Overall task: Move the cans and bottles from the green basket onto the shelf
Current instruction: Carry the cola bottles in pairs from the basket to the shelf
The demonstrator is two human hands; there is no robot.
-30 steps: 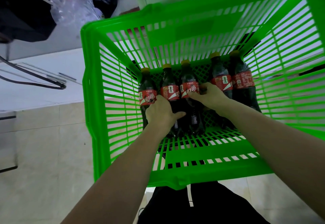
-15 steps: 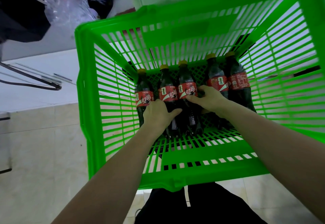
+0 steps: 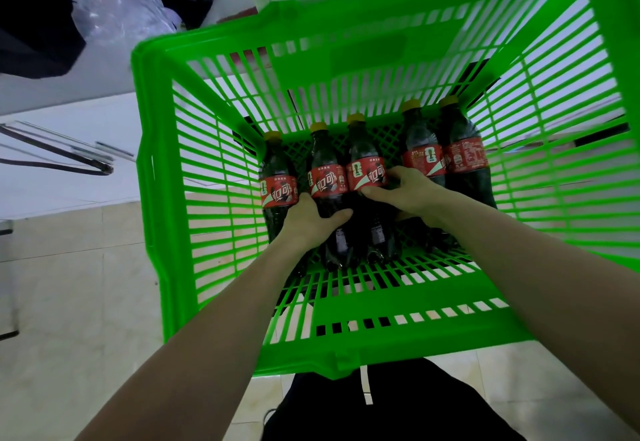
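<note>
A green slatted basket (image 3: 162,198) fills the view, and several dark cola bottles with red labels and yellow caps lie side by side on its floor. My left hand (image 3: 308,217) is wrapped around the lower body of the second bottle from the left (image 3: 327,177), beside the leftmost bottle (image 3: 277,184). My right hand (image 3: 412,191) grips the middle bottle (image 3: 365,167) just under its label. Two more bottles (image 3: 446,153) lie to the right, partly behind my right wrist. No shelf is in view.
Beige floor tiles (image 3: 69,285) lie left of the basket. A white surface with a black wire frame (image 3: 59,160) is at the left. Dark clothing and a clear plastic bag (image 3: 114,1) sit at the top left. My dark trousers (image 3: 381,409) show below the basket.
Both hands stay on the same two bottles. The view has shifted slightly, and the bottles have not visibly risen from the basket floor.
</note>
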